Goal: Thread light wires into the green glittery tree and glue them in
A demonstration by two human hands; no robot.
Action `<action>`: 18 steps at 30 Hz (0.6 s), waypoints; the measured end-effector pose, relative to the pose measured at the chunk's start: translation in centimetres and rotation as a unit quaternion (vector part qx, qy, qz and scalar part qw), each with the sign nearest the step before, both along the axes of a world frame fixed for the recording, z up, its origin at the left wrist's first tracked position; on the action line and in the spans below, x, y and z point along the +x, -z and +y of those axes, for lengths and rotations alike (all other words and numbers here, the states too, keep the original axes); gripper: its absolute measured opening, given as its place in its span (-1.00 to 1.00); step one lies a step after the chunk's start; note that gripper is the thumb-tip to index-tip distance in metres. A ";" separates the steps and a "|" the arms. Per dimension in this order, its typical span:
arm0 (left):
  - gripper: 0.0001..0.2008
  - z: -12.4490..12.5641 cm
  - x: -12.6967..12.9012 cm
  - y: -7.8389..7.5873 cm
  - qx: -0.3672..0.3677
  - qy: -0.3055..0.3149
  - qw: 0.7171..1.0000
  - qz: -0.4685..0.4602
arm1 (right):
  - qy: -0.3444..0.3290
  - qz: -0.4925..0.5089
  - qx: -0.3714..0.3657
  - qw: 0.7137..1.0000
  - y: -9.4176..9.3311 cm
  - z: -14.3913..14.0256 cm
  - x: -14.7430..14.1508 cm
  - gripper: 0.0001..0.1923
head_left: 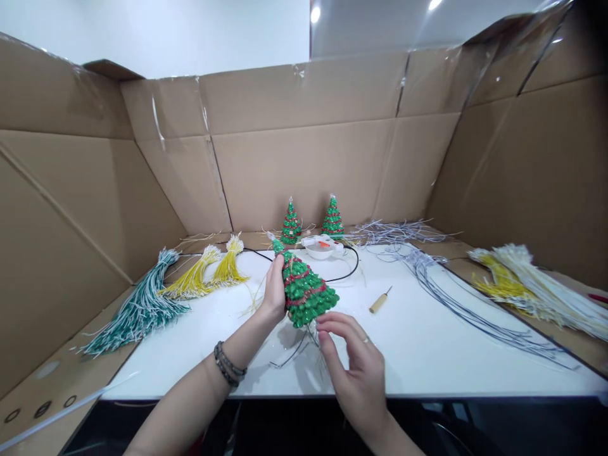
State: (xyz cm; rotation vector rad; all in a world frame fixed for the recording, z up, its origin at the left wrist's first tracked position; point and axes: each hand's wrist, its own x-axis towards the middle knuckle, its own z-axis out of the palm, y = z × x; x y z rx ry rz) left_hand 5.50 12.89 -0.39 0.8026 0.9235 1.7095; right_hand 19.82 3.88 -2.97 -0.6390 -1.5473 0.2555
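A small green Christmas tree [306, 288] with red garlands and a clear tip is tilted to the upper left above the white table. Wrapped round its upper left side is my left hand [274, 288], closed on it. Thin wires [297, 353] hang out of its underside. Just below the tree's base, my right hand [354, 358] has thumb and forefinger pinched together by those wires. What lies between these fingertips is too small to make out. An awl with a wooden handle [379, 304] lies on the table to the right.
Two more small trees [291, 221] stand at the back by a white bowl [319, 251] with a black cable. Bundles of green wires [137, 310] and yellow wires [190, 278] lie left; grey wires [456, 304] and white wires [551, 297] right. Cardboard walls [304, 164] enclose the table.
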 end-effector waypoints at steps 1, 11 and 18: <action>-0.63 0.0 0.1 -0.2 -0.030 0.015 0.999 -0.038 | -0.004 0.003 -0.010 1.000 0.5 0.1 -0.5 -0.84; -0.57 -0.6 0.2 -0.7 -0.104 0.057 0.979 -0.163 | -0.044 -0.054 -0.057 0.996 1.6 3.1 -1.8 -0.77; -0.58 -0.8 0.6 -0.3 -0.034 0.085 0.988 -0.128 | -0.124 -0.194 -0.043 0.972 1.6 4.1 -0.7 -0.62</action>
